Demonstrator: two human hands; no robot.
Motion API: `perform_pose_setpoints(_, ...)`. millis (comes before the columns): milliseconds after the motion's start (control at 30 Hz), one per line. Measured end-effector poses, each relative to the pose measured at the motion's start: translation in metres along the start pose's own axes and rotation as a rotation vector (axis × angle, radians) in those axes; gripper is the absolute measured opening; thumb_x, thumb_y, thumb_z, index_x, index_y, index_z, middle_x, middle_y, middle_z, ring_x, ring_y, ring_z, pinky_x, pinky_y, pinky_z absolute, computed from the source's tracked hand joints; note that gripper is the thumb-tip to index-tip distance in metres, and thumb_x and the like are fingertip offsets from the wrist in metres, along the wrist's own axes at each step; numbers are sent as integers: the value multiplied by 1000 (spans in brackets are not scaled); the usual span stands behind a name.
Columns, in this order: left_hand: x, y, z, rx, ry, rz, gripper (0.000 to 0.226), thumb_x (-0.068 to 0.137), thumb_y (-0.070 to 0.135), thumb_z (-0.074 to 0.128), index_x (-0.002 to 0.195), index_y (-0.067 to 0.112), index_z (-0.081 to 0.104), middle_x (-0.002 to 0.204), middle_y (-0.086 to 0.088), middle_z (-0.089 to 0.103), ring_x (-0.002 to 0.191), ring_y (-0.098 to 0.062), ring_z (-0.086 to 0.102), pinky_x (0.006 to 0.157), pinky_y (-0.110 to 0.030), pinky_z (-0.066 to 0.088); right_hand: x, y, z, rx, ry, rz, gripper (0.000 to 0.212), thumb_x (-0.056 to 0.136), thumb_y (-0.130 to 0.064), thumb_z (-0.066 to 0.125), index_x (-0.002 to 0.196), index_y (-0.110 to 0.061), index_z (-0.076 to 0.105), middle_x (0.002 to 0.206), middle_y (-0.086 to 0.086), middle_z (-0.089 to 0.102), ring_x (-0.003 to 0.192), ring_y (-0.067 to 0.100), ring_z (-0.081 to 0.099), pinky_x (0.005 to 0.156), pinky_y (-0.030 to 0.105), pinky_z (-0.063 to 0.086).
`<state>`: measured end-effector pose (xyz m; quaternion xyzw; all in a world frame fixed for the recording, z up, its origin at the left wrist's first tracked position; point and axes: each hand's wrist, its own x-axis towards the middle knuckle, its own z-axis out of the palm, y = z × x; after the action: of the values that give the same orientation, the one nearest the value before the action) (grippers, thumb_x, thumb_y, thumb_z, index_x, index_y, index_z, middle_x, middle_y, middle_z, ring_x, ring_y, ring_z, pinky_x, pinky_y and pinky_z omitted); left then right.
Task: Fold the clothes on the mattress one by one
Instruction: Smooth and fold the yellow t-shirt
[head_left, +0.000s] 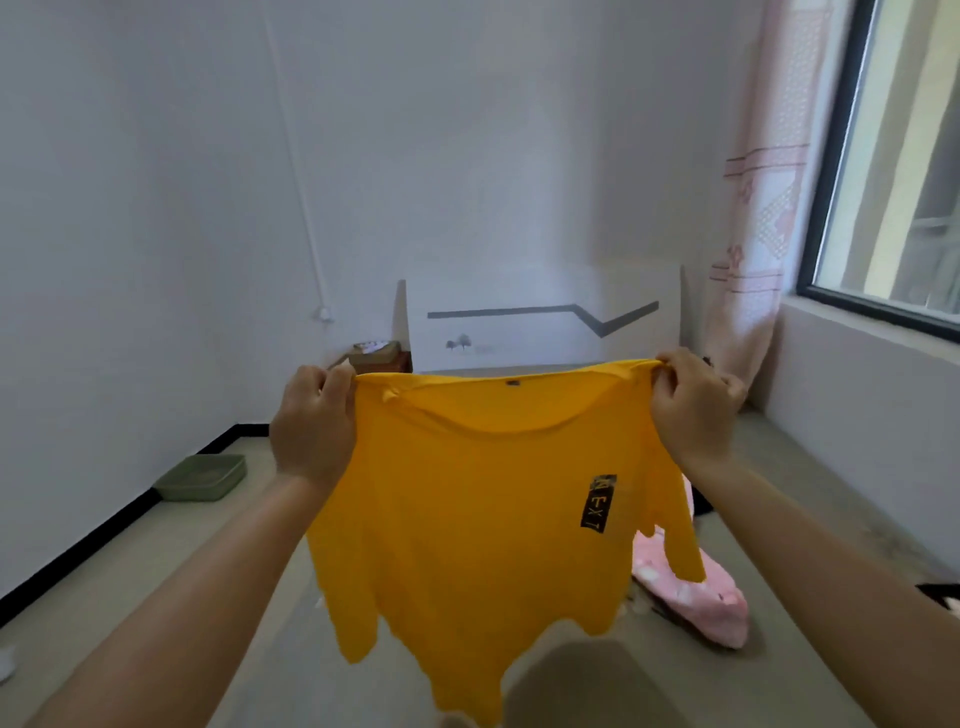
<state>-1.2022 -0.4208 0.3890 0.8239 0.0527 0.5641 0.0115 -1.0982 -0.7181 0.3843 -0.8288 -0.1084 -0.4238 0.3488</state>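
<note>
Both hands, left hand (311, 415) and right hand (693, 402), pinched the yellow T-shirt (467, 519) at its shoulders, hanging it above the mattress (260, 597), probably to straighten it for folding; pink garment (696, 597) waited behind the shirt.

Both bare forearms reach forward and upward, spread well apart, wrists lifted to roughly the same height. The left hand (311, 421) shows its back, fingers curled tight and thumb pressed in, pinching one shoulder of the yellow T-shirt (483, 509). The right hand (693, 405) mirrors it on the other shoulder, knuckles bent, fingertips bunched over the seam. The wrists angle slightly inward toward each other, and the cloth is stretched taut between the two grips.
</note>
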Motion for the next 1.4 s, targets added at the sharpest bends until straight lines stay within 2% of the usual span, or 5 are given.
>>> perform_pose_setpoints(433, -25, -111, -50, 111, 35, 152, 10, 77, -1, 55, 70, -6, 61, 62, -19, 55, 51, -34, 54, 41, -31, 42, -70, -90, 44, -166, 79, -82, 28, 90, -10, 39, 93, 6, 61, 84, 26, 62, 75, 38, 55, 79, 43, 32)
perform_pose_setpoints(733, -84, -200, 33, 230, -433, 2, 11, 80, -9, 55, 88, -6, 61, 77, -25, 53, 68, -39, 49, 56, -32, 27, -112, -66, 196, -306, -333, -164, 19, 88, 1, 46, 96, 4, 62, 84, 27, 63, 71, 39, 56, 74, 40, 24)
perform_pose_setpoints(933, -149, -254, 121, 308, -831, -156, 26, 88, 2, 47, 113, 1, 56, 97, -24, 53, 87, -37, 48, 60, -35, 26, -161, -36, 304, -285, -387, -315, 14, 54, 9, 62, 66, 2, 63, 51, 18, 57, 37, 29, 51, 54, 41, 47)
perform_pose_setpoints(1133, -205, -284, 194, 238, -936, -67, 30, 45, -15, 77, 68, -4, 62, 55, -19, 51, 47, -30, 53, 37, -24, 36, -207, 20, 381, -352, -780, -101, 18, 83, 2, 50, 95, 5, 64, 84, 28, 63, 71, 42, 62, 62, 46, 46)
perform_pose_setpoints(1400, -266, -314, 264, 66, -1009, -258, 9, 78, -9, 57, 86, -8, 61, 71, -25, 51, 66, -37, 50, 50, -32, 29, -235, 40, 416, -291, -941, 147, 21, 91, -3, 47, 107, 6, 57, 87, 32, 62, 80, 44, 59, 65, 40, 40)
